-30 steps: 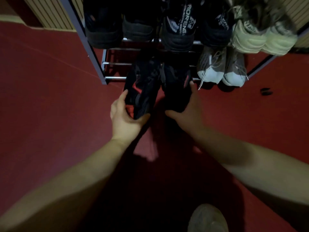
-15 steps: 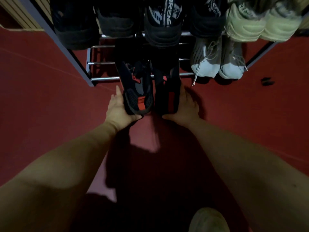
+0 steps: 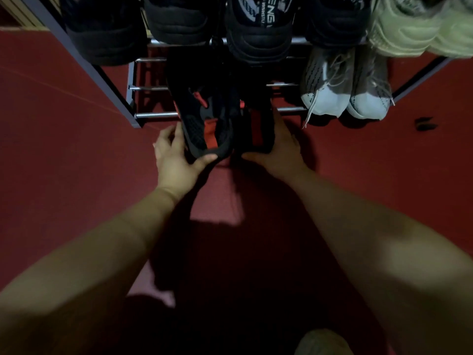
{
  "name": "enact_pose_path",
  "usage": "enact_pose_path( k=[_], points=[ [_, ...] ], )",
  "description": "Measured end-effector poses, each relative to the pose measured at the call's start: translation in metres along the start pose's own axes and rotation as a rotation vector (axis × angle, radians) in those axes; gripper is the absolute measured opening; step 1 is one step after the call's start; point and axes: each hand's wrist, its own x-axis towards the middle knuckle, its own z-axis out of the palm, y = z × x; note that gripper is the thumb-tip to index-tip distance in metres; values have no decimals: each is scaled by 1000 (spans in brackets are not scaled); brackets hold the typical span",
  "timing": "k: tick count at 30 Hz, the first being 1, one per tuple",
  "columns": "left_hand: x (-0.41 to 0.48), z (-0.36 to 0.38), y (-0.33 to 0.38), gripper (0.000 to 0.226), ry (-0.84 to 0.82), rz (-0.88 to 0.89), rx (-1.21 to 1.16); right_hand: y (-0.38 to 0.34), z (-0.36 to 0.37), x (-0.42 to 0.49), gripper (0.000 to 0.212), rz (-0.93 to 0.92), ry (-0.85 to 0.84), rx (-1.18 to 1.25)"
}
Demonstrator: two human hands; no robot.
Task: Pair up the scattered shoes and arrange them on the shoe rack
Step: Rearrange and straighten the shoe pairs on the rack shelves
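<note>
Nearest, our left hand [image 3: 176, 160] grips the heel of one black-and-red shoe [image 3: 204, 124] and our right hand [image 3: 279, 149] grips its mate [image 3: 257, 126], side by side at the shoe rack's [image 3: 153, 115] bottom front rail, presumably so they seat as a pair beside the white pair [image 3: 345, 90].

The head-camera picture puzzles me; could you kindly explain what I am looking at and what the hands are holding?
There is no machine here: a person wears a camera on the head, looking down at their own arms. The left hand grips the heel of one black-and-red sneaker, and the right hand grips its mate; both are at the lower shelf of a metal shoe rack on a red floor. A grey-and-white pair sits beside them; dark shoes and a pale green pair fill the shelf above.
</note>
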Motion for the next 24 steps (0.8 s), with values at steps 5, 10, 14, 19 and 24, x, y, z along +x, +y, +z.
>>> enact_pose_path(
  k=[5, 10, 14, 19, 24],
  points=[
    [36, -21, 1, 90, 2, -54, 115, -30, 0, 42, 122, 7, -107, -53],
    [44, -28, -4, 89, -66, -43, 157, -24, 13, 34, 107, 86, -121, -44],
    [46, -30, -9, 91, -90, -14, 192, -20, 15, 26, 81, 67, -21, 100],
    [61, -40, -8, 92, -118, 53, 360, -25, 13, 37, 88, 92, -40, -21],
    [52, -35, 10, 89, -98, -61, 324, -35, 15, 48, 94, 183, -100, -85]
  ],
)
